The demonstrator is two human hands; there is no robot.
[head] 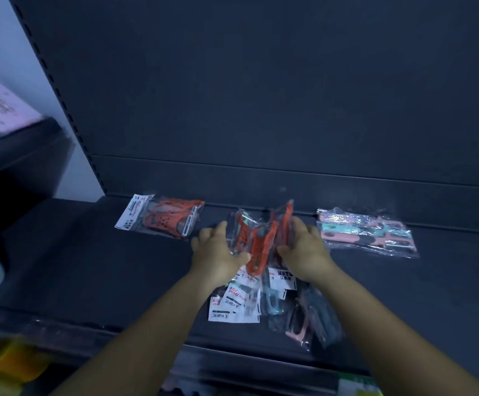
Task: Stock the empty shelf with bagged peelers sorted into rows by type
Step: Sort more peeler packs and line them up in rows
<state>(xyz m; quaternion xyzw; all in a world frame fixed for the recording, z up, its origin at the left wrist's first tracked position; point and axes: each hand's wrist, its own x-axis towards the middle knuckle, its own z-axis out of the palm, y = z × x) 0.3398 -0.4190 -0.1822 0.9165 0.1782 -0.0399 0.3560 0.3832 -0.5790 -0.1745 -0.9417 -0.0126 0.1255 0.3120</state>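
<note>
A dark shelf (89,267) holds bagged peelers. At the back left lies a small stack of orange peelers in clear bags (165,217). A row of pink and teal straight peelers (366,232) lies at the back right. In the middle, my left hand (218,250) and my right hand (304,250) press from both sides on a bundle of orange bagged peelers (261,238), held upright. Below the hands, a loose pile of mixed bagged peelers (275,304) with white label cards spreads toward the shelf's front edge.
The dark back panel (261,95) rises behind the shelf. A neighbouring shelf at left carries a pink package (1,107). Yellow items (9,364) sit on a lower shelf at bottom left, and a green-white package (358,387) shows at the bottom right.
</note>
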